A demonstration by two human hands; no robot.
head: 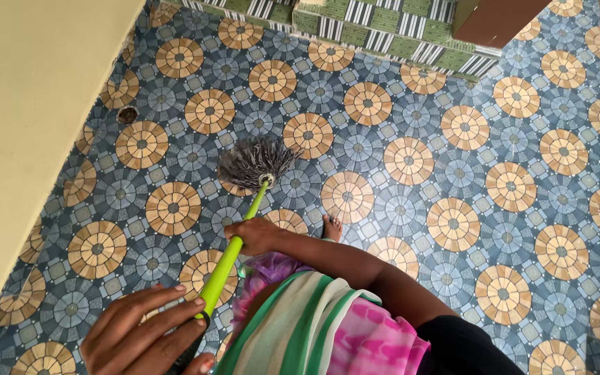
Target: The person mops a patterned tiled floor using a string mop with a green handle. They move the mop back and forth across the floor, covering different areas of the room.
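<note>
my left hand (144, 333) and right hand (253, 235) grip the mop (234, 244) handle; its head lies ahead on the floor (453, 160), right hand nearer.

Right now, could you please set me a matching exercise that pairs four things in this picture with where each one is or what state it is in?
Things:
1. grey stringy mop head
2. bright green mop handle
3. round floor drain
4. bare foot

Places or states:
A. gripped by the left hand and the right hand
B. set in the tiles close to the cream wall
C. spread on the patterned tile floor
D. showing just beyond the right forearm

Pairs: 1-C, 2-A, 3-B, 4-D
</note>
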